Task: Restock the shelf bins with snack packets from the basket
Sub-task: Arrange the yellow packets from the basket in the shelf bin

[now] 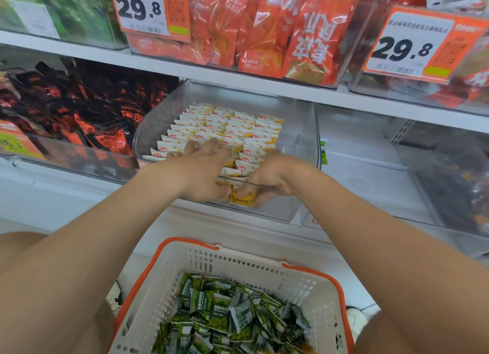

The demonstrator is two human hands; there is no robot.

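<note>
A clear shelf bin (301, 152) in the middle of the lower shelf holds neat rows of small white-and-yellow snack packets (232, 126). Both my hands reach into its front. My left hand (203, 168) lies flat on the front rows, fingers spread. My right hand (267, 179) is curled around a yellow packet (243, 198) at the bin's front wall. Below, a white basket with orange handles (238, 263) holds several green snack packets (232, 316).
Left of the bin is a bin of black-and-red packets (79, 107). To the right, a nearly bare clear bin (370, 168) holds one green packet (324, 152). The upper shelf carries orange packets (264, 30) and 29.8 price tags (148, 7).
</note>
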